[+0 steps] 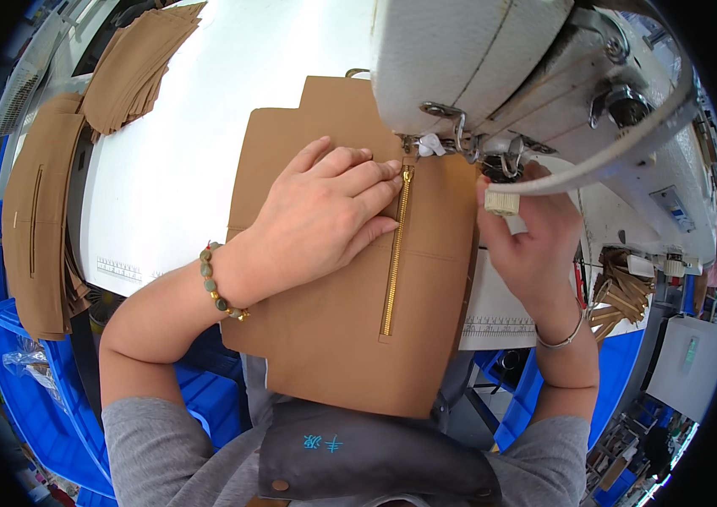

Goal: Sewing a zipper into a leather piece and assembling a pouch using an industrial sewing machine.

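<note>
The brown panel (pixel 333 338) lies under the sewing machine's head (pixel 460 59), its brass zip (pixel 396 253) running from the presser foot (pixel 409 148) toward 6 o'clock. At 8 o'clock from the foot, the left hand (pixel 316 207) rests flat, fingers loosely together, thumb apart. The right hand (pixel 540 237), at 4 o'clock, is curled beside a pale block (pixel 502 203) — whether it pinches anything, I cannot tell. Good practice here is likely light, even palm pressure — zip straight, fingertips clear of the needle area, panel unpuckered.
</note>
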Available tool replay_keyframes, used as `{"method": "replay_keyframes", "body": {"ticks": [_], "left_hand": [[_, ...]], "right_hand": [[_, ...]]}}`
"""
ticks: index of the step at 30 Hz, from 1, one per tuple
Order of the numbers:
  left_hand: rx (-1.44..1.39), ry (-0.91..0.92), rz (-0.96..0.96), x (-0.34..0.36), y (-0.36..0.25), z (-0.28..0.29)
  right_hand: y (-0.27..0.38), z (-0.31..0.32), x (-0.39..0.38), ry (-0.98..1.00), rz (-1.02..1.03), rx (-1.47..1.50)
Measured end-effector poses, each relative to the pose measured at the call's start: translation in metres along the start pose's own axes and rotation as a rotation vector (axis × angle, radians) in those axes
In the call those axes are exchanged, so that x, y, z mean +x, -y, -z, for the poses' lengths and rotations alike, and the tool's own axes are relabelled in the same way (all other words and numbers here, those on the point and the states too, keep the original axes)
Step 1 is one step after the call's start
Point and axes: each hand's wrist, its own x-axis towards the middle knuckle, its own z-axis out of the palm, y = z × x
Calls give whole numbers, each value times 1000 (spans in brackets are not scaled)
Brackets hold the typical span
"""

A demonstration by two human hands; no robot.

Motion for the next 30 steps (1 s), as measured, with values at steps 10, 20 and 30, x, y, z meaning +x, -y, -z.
{"method": "replay_keyframes", "body": {"ticks": [10,20,30], "left_hand": [[-32,-17,-8,2,-1,2],[-34,-44,3,5,-3,-1],[-28,-48,10,4,-3,-3]], "right_hand": [[11,-36,-8,178,273,-25],[8,-32,-6,185,273,-61],[8,-33,-7,174,275,-47]]}}
